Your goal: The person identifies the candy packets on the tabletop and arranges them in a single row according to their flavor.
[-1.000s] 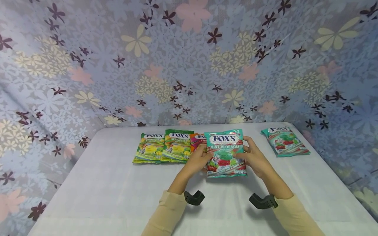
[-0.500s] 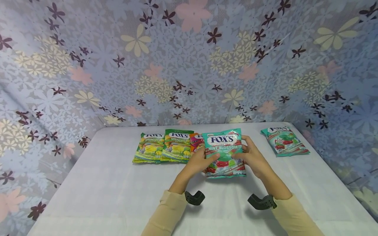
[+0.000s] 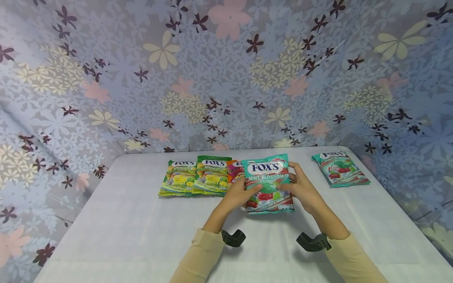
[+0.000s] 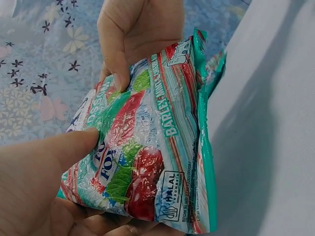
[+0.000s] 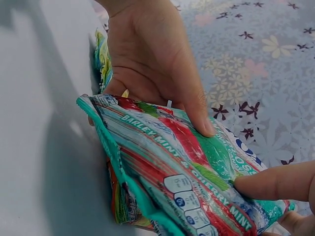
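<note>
Just right of the orange FOX'S packet (image 3: 234, 173), the FOX'S Mint Blossom packet (image 3: 266, 171) points its long axis away from me. My left hand (image 3: 236, 195) and right hand (image 3: 306, 192) pinch its opposite sides.

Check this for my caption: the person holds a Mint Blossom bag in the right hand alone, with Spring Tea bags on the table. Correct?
Not the right hand alone: the head view shows the left hand gripping the Mint Blossom bag too. The rest stands.

The Mint Blossom bag (image 3: 269, 181) is teal with red striping, Spring Tea bags (image 3: 211, 176) green and yellow, sleeves (image 3: 201, 257) plain beige, tabletop (image 3: 134, 236) white, backdrop (image 3: 226, 82) blue-grey floral.
</note>
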### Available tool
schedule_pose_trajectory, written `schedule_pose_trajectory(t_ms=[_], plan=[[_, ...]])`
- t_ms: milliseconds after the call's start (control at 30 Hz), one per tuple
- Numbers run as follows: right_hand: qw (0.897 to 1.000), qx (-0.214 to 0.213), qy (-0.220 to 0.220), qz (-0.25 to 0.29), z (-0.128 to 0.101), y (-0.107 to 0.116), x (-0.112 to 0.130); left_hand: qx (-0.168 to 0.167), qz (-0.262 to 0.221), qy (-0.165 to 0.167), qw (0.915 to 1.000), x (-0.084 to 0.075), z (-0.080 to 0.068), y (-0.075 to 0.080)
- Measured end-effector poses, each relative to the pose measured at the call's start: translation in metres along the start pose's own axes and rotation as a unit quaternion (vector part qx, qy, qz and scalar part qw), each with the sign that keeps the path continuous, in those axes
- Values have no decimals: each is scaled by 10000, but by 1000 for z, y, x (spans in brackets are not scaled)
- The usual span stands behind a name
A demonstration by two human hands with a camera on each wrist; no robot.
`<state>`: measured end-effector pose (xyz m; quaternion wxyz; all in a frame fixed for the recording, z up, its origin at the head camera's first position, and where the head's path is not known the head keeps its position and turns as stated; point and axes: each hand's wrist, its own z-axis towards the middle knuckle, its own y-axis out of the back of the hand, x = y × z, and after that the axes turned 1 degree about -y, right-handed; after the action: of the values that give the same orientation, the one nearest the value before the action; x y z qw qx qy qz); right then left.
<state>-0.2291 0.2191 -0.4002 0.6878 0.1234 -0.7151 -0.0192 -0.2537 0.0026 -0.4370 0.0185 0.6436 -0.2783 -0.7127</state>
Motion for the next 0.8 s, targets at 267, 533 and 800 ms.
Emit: schedule_pose_trajectory(t_ms=[267,533,800], plan=[[10000,-10,24,-42,1,0,-1,-38,109,-13,9999,-1,0,-1],[9999,-53,-113,27,1,2,1,8,-86,-105,9999,1,0,-1],[9994,-264,-210,-8,5,11,-5,-134,-124,35,9998,0,1,-2]])
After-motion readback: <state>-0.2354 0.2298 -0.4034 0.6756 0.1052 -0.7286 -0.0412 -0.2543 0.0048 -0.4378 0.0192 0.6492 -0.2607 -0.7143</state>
